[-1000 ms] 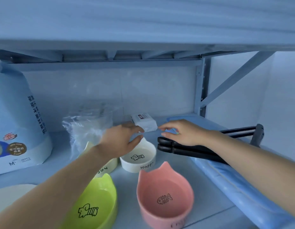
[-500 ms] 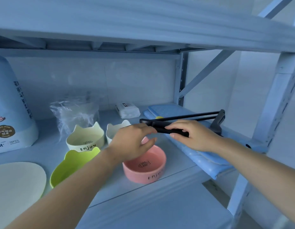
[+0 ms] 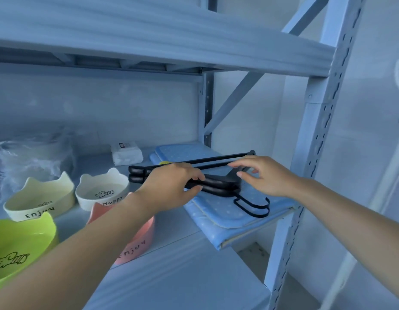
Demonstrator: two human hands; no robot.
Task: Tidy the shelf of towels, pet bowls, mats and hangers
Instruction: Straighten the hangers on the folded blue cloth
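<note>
The person is holding both bare arms stretched forward, the left forearm lying in from the lower left, the right from the lower right. The left hand point(image 3: 171, 186) is gripping a stack of black hangers point(image 3: 216, 186), fingers curling over its top, thumb beneath. The right hand point(image 3: 263, 175) is hovering palm down, fingers loosely spread, thumb tip just beside that stack.

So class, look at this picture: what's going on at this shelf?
A person is tidying a shelf. Their left hand grips a stack of black hangers lying on a folded blue mat at the shelf's right end. The right hand hovers open over the hangers' right side. Four pet bowls sit to the left.
</note>
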